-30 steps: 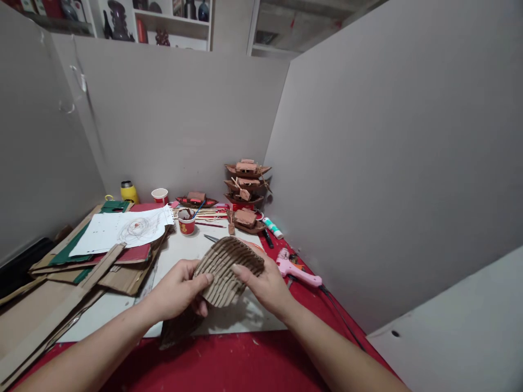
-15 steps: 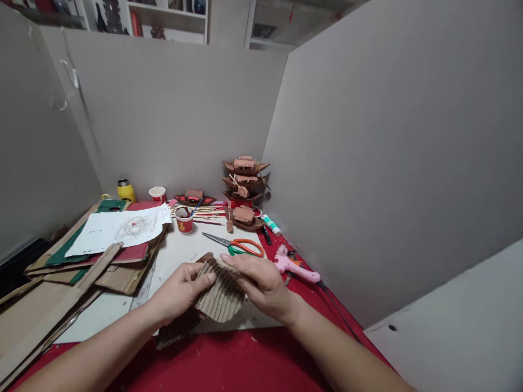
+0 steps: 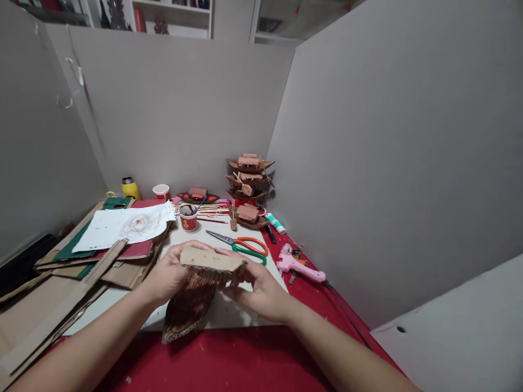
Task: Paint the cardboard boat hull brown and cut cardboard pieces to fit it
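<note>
Between my two hands is a piece of corrugated cardboard (image 3: 214, 260), its smooth tan side up and its ridged edge toward me. My left hand (image 3: 168, 275) grips its left end, fingers closed. At the right end, my right hand (image 3: 261, 286) holds it with the fingers curled underneath. Below the cardboard lies a dark brown painted boat-shaped piece (image 3: 190, 307), its pointed tip toward me; its far part is hidden. Just beyond my hands rest scissors (image 3: 241, 245) with orange and green handles.
A pink glue gun (image 3: 300, 264) lies right on the red cloth (image 3: 229, 359). Model boats (image 3: 249, 177) are stacked at the back. A paper cup (image 3: 188, 218) of brown paint holds a brush. Cardboard sheets and a sketch (image 3: 126, 223) cover the left. Grey partitions (image 3: 175, 109) surround the table.
The cardboard has turned from ridged side facing me to smooth side up, with both hands shifting around it. More of the brown boat-shaped piece now shows beneath.
</note>
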A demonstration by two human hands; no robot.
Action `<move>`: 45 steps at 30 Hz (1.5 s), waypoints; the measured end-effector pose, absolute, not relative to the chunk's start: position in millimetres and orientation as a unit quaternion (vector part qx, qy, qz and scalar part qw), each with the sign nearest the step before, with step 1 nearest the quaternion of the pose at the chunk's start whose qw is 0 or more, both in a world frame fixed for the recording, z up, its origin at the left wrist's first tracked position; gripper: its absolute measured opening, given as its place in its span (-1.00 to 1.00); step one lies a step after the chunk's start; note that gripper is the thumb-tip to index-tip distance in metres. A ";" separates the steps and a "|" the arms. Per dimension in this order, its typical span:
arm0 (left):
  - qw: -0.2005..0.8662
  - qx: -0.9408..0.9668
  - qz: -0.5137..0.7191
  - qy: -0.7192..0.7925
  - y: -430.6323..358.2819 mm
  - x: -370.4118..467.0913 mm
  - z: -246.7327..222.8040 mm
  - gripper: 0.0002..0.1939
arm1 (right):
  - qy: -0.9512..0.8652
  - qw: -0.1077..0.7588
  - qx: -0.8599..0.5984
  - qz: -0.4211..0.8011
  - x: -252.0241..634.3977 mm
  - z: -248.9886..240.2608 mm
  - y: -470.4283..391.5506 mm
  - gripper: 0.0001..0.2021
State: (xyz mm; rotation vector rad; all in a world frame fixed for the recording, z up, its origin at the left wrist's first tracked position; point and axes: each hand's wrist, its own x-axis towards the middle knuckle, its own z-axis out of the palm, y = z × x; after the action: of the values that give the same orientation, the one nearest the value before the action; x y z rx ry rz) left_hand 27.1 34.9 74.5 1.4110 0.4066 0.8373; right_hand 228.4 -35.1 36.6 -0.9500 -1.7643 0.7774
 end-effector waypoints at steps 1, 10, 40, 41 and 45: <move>0.650 0.643 0.363 0.179 34.7 27.4 75.2 -0.71 | -0.730 0.493 -0.383 0.276 227.7 34.1 -34.4 -0.51; 0.411 0.781 0.221 0.416 67.5 -0.6 47.2 -0.49 | -0.695 0.547 -0.441 0.156 246.3 46.0 -40.9 -0.79; 0.428 0.790 0.276 0.342 29.9 21.8 85.4 -0.60 | -0.689 0.411 -0.585 0.123 223.5 20.8 -71.0 -0.88; 0.452 0.775 0.276 0.345 32.9 24.8 85.4 -0.61 | -0.691 0.400 -0.593 0.100 222.7 20.6 -71.1 -0.88; 0.570 0.700 0.244 0.354 37.6 28.1 83.6 -0.59 | -0.694 0.376 -0.610 0.070 220.9 15.7 -70.7 -0.90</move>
State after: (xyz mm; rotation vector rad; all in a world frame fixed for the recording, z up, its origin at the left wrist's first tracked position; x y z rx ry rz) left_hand 28.1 37.6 83.6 1.6432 0.8318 0.5737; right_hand 220.9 -70.7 15.7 -1.5605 -1.7764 0.1792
